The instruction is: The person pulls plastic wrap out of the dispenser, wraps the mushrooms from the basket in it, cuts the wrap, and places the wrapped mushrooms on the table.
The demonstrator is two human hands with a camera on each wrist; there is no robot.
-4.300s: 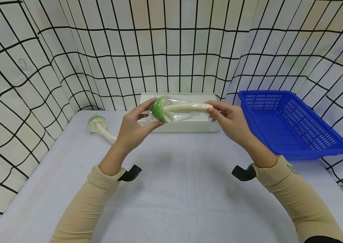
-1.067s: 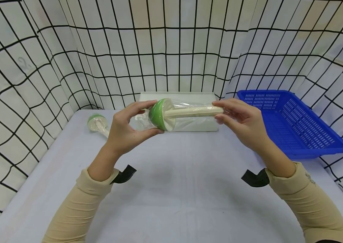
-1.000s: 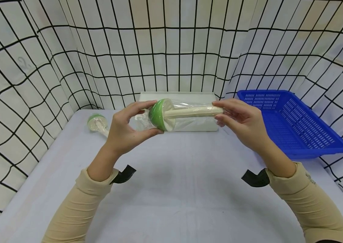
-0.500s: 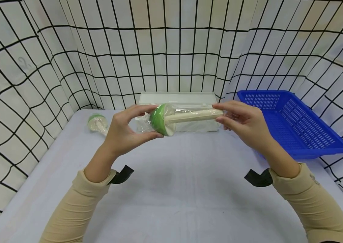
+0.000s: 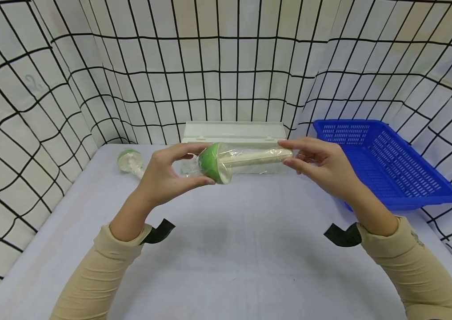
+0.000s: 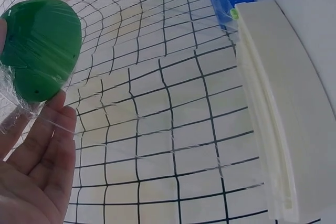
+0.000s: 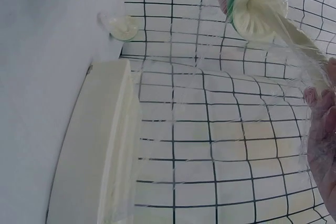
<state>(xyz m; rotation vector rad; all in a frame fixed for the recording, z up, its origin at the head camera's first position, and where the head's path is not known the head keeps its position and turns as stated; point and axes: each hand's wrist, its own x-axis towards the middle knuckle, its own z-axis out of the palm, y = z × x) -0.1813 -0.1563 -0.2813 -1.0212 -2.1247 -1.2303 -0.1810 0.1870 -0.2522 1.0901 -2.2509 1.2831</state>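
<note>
In the head view my left hand (image 5: 167, 173) grips the green dome of a mushroom-shaped thing (image 5: 211, 163) between thumb and fingers. A cream stem runs from the dome's pale underside to the right, and clear crinkled film covers the whole piece. My right hand (image 5: 322, 166) pinches the stem's far end. It is held level above the table, in front of a long white box (image 5: 234, 130). In the left wrist view the smooth dome (image 6: 44, 45) shows through the film; the right wrist view shows its folded cream underside (image 7: 260, 11).
A second film-covered, green-topped mushroom-shaped thing (image 5: 130, 162) lies on the white table (image 5: 234, 253) at the left. At the right stands a blue perforated basket (image 5: 394, 195). Black wire mesh (image 5: 226, 71) encloses the back and sides.
The wrapped thing has come down slightly, its dome end dipping most. Compared with the earliest frame, the hands are farther apart and the right hand has shifted right. Both keep their hold.
</note>
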